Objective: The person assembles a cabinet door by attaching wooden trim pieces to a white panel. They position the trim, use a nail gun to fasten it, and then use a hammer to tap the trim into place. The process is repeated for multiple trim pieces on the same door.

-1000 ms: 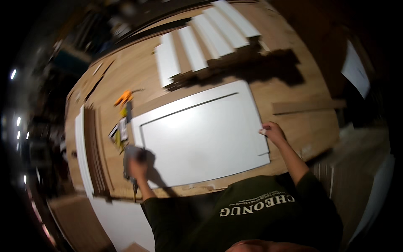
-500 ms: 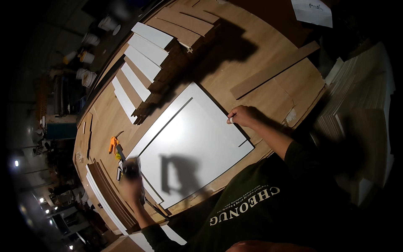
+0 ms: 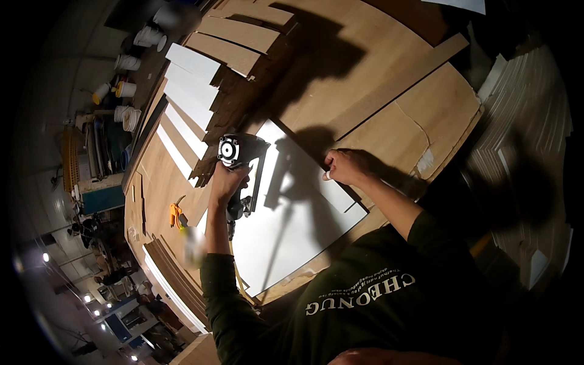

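Note:
My left hand [image 3: 228, 181] is closed round the handle of a black nail gun [image 3: 238, 148], raised over the far left part of a white panel [image 3: 292, 240]. The gun casts a large shadow across the panel. A thin hose seems to hang from the handle. At the panel's right edge, the closed fingers of my right hand [image 3: 345, 167] grip the rim; a white band shows on one finger. Part of the panel's left side is hidden behind my left arm and the gun.
White and brown strips [image 3: 193, 91] lie stacked at the far left of the wooden table [image 3: 389, 67]. A long brown board [image 3: 401, 88] lies at the right. An orange-handled tool [image 3: 176, 216] and curved strips [image 3: 176, 277] are at the left. Stacked sheets [image 3: 517, 146] stand right.
My left hand has lifted the nail gun from beside the panel's near left edge and carried it away from me, over the panel. My right hand remains at the right edge, barely shifted.

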`<state>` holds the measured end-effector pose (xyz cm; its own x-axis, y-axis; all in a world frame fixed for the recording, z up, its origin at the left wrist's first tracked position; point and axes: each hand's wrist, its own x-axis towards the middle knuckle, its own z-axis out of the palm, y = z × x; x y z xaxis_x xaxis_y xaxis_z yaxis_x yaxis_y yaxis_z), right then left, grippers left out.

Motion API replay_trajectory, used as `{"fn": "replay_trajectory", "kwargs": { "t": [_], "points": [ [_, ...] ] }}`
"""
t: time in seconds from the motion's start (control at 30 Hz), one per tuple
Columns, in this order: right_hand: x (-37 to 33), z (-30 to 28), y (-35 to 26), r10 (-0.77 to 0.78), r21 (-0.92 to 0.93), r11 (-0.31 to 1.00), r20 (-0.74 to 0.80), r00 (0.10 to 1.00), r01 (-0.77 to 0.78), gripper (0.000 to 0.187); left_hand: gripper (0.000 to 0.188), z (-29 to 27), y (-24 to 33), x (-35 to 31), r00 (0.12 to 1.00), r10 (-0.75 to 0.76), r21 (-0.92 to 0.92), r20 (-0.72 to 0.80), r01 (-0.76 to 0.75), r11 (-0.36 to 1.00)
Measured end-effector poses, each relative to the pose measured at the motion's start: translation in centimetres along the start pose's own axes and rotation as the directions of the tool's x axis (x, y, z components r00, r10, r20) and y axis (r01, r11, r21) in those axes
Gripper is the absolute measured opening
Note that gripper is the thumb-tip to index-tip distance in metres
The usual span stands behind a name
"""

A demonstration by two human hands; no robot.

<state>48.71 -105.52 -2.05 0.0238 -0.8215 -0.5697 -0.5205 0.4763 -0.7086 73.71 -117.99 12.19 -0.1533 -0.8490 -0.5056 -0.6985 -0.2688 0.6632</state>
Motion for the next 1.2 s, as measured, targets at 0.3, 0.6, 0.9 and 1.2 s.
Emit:
{"fn": "replay_trajectory", "kwargs": {
  "t": [0.3,0.6,0.9,1.2],
  "points": [
    [0.5,0.9,0.6,-0.022,0.017,1.0,-0.089,0.996,0.024,0.04,0.016,0.4,-0.9,2.2,0.998,-0.01,-0.024,0.057,0.011,1.0],
    [0.3,0.2,0.1,0.015,0.031,0.999,0.004,1.0,-0.015,0.039,0.015,0.4,-1.4,2.8,0.994,-0.014,-0.065,0.107,0.021,0.998],
    [0.1,0.2,0.1,0.019,0.048,0.999,0.018,1.0,-0.02,0.038,0.014,0.7,-0.8,2.6,0.993,0.015,-0.031,0.119,-0.012,0.999],
    [0.6,0.9,0.6,-0.062,-0.004,0.998,-0.078,0.995,0.061,0.037,0.016,0.6,-1.3,1.7,0.996,0.058,-0.079,0.074,-0.052,0.996]
  ]
}}
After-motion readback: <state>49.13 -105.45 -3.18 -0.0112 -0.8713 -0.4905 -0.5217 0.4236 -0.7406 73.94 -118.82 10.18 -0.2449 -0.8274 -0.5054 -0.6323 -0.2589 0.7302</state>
